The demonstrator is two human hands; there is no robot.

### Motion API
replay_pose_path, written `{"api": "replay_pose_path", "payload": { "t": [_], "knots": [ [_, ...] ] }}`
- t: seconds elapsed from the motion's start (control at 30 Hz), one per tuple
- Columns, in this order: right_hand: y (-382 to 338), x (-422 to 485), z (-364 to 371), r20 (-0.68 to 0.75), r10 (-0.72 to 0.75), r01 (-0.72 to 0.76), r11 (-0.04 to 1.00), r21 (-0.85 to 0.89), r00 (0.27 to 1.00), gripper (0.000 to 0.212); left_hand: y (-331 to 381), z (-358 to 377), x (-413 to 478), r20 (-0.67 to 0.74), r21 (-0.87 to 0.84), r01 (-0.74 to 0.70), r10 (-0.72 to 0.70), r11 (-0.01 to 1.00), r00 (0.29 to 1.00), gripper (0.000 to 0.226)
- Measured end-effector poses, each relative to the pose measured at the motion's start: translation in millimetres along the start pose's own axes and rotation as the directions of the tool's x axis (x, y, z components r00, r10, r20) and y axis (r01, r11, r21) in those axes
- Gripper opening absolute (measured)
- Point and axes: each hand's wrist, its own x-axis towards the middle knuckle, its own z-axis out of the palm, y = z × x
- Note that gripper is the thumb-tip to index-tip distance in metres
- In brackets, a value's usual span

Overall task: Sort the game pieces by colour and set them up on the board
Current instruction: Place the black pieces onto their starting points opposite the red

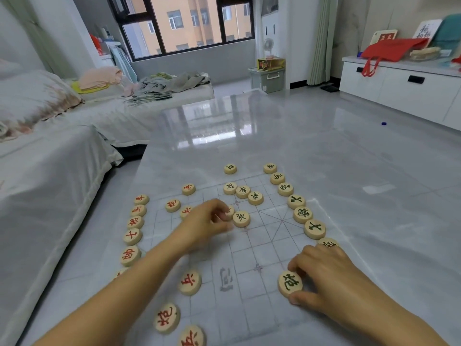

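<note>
- Near the board's point(249, 303) near right corner, the right hand point(326, 275) pinches the green cannon piece point(290, 283) between thumb and curled fingers, the disc lying flat on the sheet.
- Toward the board's middle, the left hand point(209, 219) curls its fingertips round a half-hidden piece point(229, 211) whose colour cannot be read, just beside a green soldier point(241, 218).
- Likely step: seat each disc on a line crossing on its own colour's side. The cannon probably belongs just inside the green row point(314, 229) along the board's right edge.
- Done well, that means a light grip and a flat set-down, with the wrist clear of the finished row. The sheet looks thin and might slide or ruck.
- Along the board's left edge runs the red row point(132, 236), with more red discs lying inside it.
- Under the board lies a glossy grey table point(336, 158). Left of the board is a white-covered bed point(50, 171), beyond it a window point(187, 26), and to its far right a white cabinet point(399, 88) bearing a red bag point(391, 49).
</note>
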Motion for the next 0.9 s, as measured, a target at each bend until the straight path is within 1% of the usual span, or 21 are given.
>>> {"api": "replay_pose_path", "payload": {
  "t": [0.1,0.2,0.27,0.37,0.4,0.43,0.47,0.5,0.57,0.6,0.63,0.67,0.7,0.73,0.77,0.8,0.83,0.87,0.9],
  "knots": [
    [3.4,3.1,-2.1,-0.026,-0.001,0.001,1.000,0.024,1.000,0.049,-24.1,-14.5,23.5,-0.117,-0.068,0.083,-0.090,0.994,0.989,0.023],
    [5.4,6.3,-7.9,-0.049,0.030,-0.027,0.998,0.063,0.998,0.051,-34.4,-15.9,50.2,-0.153,-0.100,0.111,-0.125,0.989,0.980,0.020],
    [4.3,10.7,-11.6,-0.024,0.035,-0.034,0.998,0.051,0.999,0.056,-35.3,-14.7,73.2,-0.191,-0.053,0.116,-0.124,0.992,0.974,0.023],
    [1.1,19.6,-11.1,-0.011,0.034,-0.033,0.997,0.068,0.999,0.065,-29.8,-18.3,114.2,-0.295,0.034,0.070,-0.057,0.997,0.954,0.026],
    [0.9,22.7,-11.1,-0.018,0.014,-0.013,0.997,0.078,1.000,0.080,-26.9,-20.6,128.4,-0.303,0.061,0.055,-0.034,0.997,0.953,0.027],
    [0.5,25.0,-12.2,-0.021,-0.005,0.007,0.996,0.092,1.000,0.100,-24.7,-22.3,142.3,-0.290,0.121,0.047,-0.010,0.991,0.957,0.030],
    [1.7,28.0,-12.0,-0.019,-0.010,0.011,0.997,0.074,1.000,0.116,-23.9,-23.2,155.8,-0.254,0.224,0.045,0.013,0.974,0.967,0.034],
    [5.5,30.8,-8.7,-0.035,-0.005,0.007,0.998,0.064,0.999,0.122,-24.6,-22.7,168.6,-0.201,0.343,0.039,0.033,0.938,0.979,0.039],
    [9.8,35.9,-8.1,-0.092,0.000,0.007,0.997,0.072,0.996,0.119,-27.2,-20.6,189.3,-0.071,0.521,0.017,0.024,0.854,0.997,0.049],
    [9.4,38.1,-8.0,-0.124,-0.014,0.022,0.998,0.066,0.992,0.112,-28.8,-19.0,196.8,-0.003,0.560,0.000,0.002,0.828,1.000,0.052],
    [9.2,42.1,-7.4,-0.159,-0.048,0.054,0.998,0.028,0.986,0.100,-32.0,-17.1,203.2,0.055,0.582,-0.028,-0.005,0.813,0.998,0.053],
    [12.9,46.4,-5.9,-0.171,-0.075,0.061,0.995,-0.085,0.982,0.085,-34.6,-15.0,206.9,0.097,0.592,-0.062,0.006,0.804,0.995,0.049],
    [14.6,48.8,-6.1,-0.167,-0.022,0.001,0.992,-0.126,0.986,0.074,-37.4,-12.9,209.8,0.121,0.592,-0.101,0.036,0.799,0.992,0.040],
    [16.2,49.6,-6.2,-0.187,0.001,-0.027,0.991,-0.132,0.982,0.068,-37.6,-11.4,209.9,0.108,0.575,-0.116,0.065,0.810,0.992,0.028],
    [17.4,49.8,-3.2,-0.241,-0.009,-0.026,0.990,-0.139,0.970,0.064,-35.9,-10.7,208.0,0.082,0.529,-0.130,0.102,0.839,0.991,0.019],
    [18.9,50.0,0.3,-0.262,-0.013,-0.021,0.992,-0.127,0.965,0.061,-30.2,-10.1,203.0,0.052,0.430,-0.132,0.122,0.893,0.991,0.020],
    [20.5,49.5,3.2,-0.278,-0.028,-0.004,0.994,-0.113,0.960,0.057,-21.9,-8.2,195.6,0.043,0.263,-0.132,0.125,0.956,0.991,0.025],
    [19.7,48.4,2.3,-0.281,-0.047,0.019,0.994,-0.104,0.959,0.051,-10.7,-5.1,186.3,0.055,0.070,-0.140,0.136,0.988,0.989,0.030],
    [20.2,48.2,4.4,-0.303,-0.060,0.028,0.994,-0.108,0.951,0.047,0.5,-0.9,176.0,0.078,-0.077,-0.170,0.175,0.983,0.981,0.031]
  ]
}}
